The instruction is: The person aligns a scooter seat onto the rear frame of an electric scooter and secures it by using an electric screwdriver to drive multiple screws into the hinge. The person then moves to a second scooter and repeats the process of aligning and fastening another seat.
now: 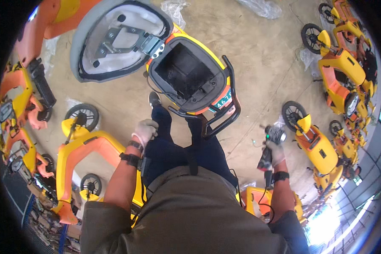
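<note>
In front of me stands a yellow and orange scooter with its grey seat swung up to the left. A dark storage box lies exposed under it, and a black rear rack curves round the near end. My left hand, in a pale glove, hangs beside my left thigh. Its fingers are loosely bent and somewhat apart, with nothing visible in them. To the right, away from the scooter, my gloved right hand is closed round a black power tool with a small green light.
Yellow and orange scooters stand on both sides, one right of my tool hand and another frame by my left arm. Clear plastic wrap lies on the concrete floor. A black cord loops beside my right forearm.
</note>
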Tool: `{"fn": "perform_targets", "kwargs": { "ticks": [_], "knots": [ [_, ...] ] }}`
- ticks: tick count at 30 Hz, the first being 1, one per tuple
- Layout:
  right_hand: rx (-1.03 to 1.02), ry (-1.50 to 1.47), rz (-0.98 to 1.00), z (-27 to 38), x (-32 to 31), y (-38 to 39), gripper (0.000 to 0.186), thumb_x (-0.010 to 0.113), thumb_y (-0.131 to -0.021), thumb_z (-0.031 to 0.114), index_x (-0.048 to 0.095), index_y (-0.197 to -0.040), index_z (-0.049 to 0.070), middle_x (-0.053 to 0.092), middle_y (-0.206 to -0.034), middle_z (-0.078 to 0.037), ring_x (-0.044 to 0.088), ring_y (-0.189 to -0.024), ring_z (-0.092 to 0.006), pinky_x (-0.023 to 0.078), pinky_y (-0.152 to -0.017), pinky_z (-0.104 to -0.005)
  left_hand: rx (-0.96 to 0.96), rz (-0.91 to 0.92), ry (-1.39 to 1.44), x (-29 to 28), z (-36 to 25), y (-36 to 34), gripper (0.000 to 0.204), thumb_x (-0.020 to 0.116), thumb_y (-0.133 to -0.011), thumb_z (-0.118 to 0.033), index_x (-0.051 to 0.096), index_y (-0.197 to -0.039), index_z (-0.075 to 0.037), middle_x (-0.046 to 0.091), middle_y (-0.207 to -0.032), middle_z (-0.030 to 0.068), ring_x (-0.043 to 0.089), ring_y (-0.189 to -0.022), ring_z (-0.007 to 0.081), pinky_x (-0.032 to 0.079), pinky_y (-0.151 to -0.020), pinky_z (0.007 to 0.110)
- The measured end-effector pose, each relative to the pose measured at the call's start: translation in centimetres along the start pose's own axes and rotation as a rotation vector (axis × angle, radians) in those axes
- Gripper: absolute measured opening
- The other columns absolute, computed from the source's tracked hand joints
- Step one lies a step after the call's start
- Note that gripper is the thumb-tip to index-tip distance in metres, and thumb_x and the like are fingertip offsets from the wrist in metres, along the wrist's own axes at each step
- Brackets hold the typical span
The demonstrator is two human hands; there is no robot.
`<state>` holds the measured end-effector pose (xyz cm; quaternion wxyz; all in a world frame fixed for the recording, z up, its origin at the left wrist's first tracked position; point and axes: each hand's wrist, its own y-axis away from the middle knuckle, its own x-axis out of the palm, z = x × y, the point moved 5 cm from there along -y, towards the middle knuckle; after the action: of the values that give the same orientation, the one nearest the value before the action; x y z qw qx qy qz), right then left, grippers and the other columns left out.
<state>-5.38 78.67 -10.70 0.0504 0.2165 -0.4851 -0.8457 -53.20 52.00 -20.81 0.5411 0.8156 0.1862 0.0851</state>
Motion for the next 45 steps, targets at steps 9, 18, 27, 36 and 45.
{"fn": "perform_targets", "kwargs": {
  "ticks": [9,18,27,36,45],
  "knots": [
    [0.369,-0.213,0.023,-18.4,1.2,7.4,0.020,0.065,-0.078,0.010,0.060,-0.096,0.004,0.064,-0.077,-0.010,0.063,-0.058,-0.0214,0.051,-0.050,-0.0322,0.151,0.290,-0.181,6.0,-9.1,0.4,0.020,0.058,-0.093,-0.015,0.062,-0.104,0.002,0.063,-0.077,0.0070,0.060,-0.057,0.0122,0.046,-0.045,0.024],
    [0.202,-0.339,0.003,-17.7,5.8,9.8,0.021,0.063,-0.079,0.002,0.060,-0.100,0.005,0.064,-0.080,-0.007,0.060,-0.058,-0.0168,0.048,-0.050,-0.0273,0.203,0.376,0.021,7.7,-11.7,-0.6,0.025,0.056,-0.092,-0.013,0.061,-0.112,0.001,0.065,-0.082,0.0073,0.061,-0.063,0.0137,0.047,-0.055,0.024],
    [0.099,-0.194,0.102,-14.5,2.5,9.0,0.023,0.068,-0.078,0.006,0.063,-0.100,0.003,0.064,-0.078,-0.004,0.062,-0.061,-0.0147,0.049,-0.055,-0.0273,0.241,0.329,0.428,10.2,-9.7,-0.4,0.032,0.057,-0.089,-0.008,0.056,-0.119,0.005,0.064,-0.100,0.0134,0.065,-0.083,0.0230,0.055,-0.074,0.032],
    [-0.005,0.005,0.131,-13.9,-4.4,5.6,0.020,0.067,-0.078,0.005,0.063,-0.097,0.002,0.064,-0.077,-0.005,0.061,-0.059,-0.0153,0.049,-0.054,-0.0281,0.316,0.125,0.583,10.6,-4.5,-0.4,0.024,0.058,-0.093,-0.014,0.059,-0.111,0.001,0.060,-0.074,0.0075,0.055,-0.058,0.0167,0.045,-0.051,0.028],
    [-0.009,0.091,0.153,-12.2,-5.4,5.8,0.017,0.066,-0.077,0.004,0.063,-0.094,0.001,0.064,-0.077,-0.005,0.062,-0.061,-0.0156,0.050,-0.055,-0.0286,0.235,0.019,0.461,11.2,-4.3,-1.8,0.032,0.052,-0.093,-0.005,0.053,-0.124,0.004,0.067,-0.095,0.0124,0.065,-0.075,0.0195,0.054,-0.063,0.030]
  ]
}}
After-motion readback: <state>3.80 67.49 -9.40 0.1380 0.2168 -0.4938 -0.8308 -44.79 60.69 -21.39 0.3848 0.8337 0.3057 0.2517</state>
